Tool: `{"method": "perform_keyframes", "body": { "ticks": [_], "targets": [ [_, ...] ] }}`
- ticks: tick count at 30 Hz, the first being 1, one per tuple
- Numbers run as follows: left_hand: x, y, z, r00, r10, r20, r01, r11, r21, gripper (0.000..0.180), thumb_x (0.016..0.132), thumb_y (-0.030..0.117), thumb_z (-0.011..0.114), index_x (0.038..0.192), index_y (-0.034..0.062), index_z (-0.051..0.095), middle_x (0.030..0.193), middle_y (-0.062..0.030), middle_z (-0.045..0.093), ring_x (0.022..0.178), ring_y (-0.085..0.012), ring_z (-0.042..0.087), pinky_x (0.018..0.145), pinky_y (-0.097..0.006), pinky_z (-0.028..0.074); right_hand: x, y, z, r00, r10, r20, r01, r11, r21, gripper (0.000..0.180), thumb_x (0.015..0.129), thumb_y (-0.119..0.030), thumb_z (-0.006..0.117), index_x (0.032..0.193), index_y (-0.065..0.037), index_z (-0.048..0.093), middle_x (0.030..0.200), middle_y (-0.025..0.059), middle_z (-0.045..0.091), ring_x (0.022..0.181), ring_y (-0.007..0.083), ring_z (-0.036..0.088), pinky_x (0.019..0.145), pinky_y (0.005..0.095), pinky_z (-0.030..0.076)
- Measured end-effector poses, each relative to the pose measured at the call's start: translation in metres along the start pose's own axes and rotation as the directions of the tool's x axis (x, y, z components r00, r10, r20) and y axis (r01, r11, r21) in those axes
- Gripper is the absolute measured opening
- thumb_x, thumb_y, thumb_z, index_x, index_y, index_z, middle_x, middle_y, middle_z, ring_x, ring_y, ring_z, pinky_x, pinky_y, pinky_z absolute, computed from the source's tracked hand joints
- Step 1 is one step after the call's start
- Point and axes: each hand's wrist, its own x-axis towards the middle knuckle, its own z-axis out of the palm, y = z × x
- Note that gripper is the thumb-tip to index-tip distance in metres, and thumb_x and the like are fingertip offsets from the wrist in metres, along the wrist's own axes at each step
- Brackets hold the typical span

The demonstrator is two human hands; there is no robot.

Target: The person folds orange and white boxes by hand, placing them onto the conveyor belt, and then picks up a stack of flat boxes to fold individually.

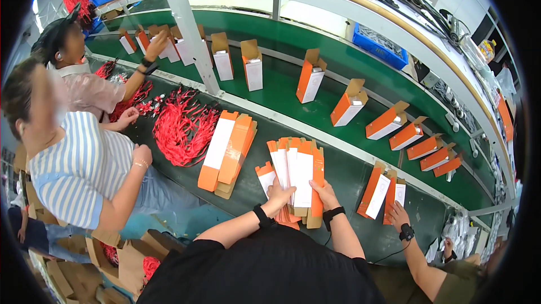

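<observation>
A fanned bundle of folded-flat orange-and-white cartons [304, 175] lies in front of me on the dark green worktop. My left hand [278, 195] is closed around its left edge, the thumb lying across the white faces. On the right edge, my right hand [325, 197] grips the bundle, thumb in front and the other fingers mostly hidden behind. A small orange-and-white carton end [265, 179] sticks out beside my left fingers. Left of the bundle rests another pile of flat cartons [226, 152], apart from my hands.
Red cords [186, 129] are heaped at left, near two co-workers. At right, a co-worker's hand [399, 217] touches an orange-and-white carton beside another standing carton [374, 192]. Several open-topped cartons [311, 78] line the green conveyor [282, 98] behind a metal rail. A post [189, 27] rises left.
</observation>
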Motion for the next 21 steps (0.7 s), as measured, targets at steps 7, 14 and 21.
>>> {"method": "perform_keyframes", "body": {
  "ticks": [7,14,21],
  "targets": [
    [-0.039,0.052,0.028,0.949,0.281,-0.143,-0.228,0.926,0.301,0.092,0.066,0.037,0.075,0.133,-0.0037,0.026,0.119,-0.0275,0.043,0.116,-0.0428,0.037,0.101,-0.046,0.029,-0.002,0.015,-0.039,1.000,0.008,0.028,-0.014,0.977,0.215,0.060,0.093,-0.028,0.058,0.139,-0.002,0.030,0.130,0.0100,0.050,0.113,0.0192,0.052,0.098,0.0359,0.043],
    [-0.037,0.051,0.083,0.854,0.511,-0.097,-0.476,0.844,0.247,0.086,0.071,0.029,0.072,0.136,0.0007,0.022,0.123,-0.0307,0.038,0.117,-0.0435,0.036,0.101,-0.050,0.028,-0.008,0.009,-0.060,0.985,-0.141,-0.094,0.131,0.985,-0.110,0.052,0.097,-0.036,0.047,0.135,-0.002,0.044,0.140,0.0115,0.039,0.122,0.0210,0.045,0.102,0.0321,0.036],
    [-0.063,0.049,0.063,0.902,0.422,-0.096,-0.317,0.796,0.516,0.098,0.082,0.039,0.063,0.144,-0.0046,0.002,0.138,-0.0322,0.029,0.127,-0.0467,0.029,0.107,-0.048,0.021,-0.020,-0.029,-0.022,0.965,-0.261,0.036,0.230,0.768,-0.598,0.100,0.078,-0.054,0.065,0.141,0.007,0.018,0.128,0.0286,0.045,0.121,0.0358,0.044,0.103,0.0399,0.034]
  ]
}}
